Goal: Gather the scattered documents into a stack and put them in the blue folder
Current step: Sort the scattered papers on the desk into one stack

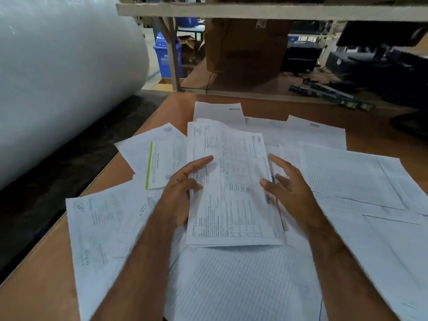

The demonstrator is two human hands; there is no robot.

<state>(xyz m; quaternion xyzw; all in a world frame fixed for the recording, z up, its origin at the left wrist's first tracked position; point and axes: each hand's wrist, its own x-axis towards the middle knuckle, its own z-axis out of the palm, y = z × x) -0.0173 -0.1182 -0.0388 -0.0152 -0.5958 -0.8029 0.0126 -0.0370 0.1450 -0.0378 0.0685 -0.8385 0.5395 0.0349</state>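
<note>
A small stack of printed forms (234,188) is held up over the middle of the brown table (34,295). My left hand (183,188) grips its left edge, thumb on top and fingers underneath. My right hand (287,188) is at the stack's right edge with fingers spread and nearly straight, thumb touching the paper. Several loose white sheets lie scattered around: a green-edged one (162,165) to the left, a large one (102,232) at the near left, others (361,177) to the right. No blue folder is in view.
A huge white plastic-wrapped roll (58,72) lies beyond the table's left edge. A shelf frame (254,10) crosses above, with a cardboard box (245,45), black equipment (393,66) and green strips (335,96) on the far surface. A blue bin (165,56) stands in the background.
</note>
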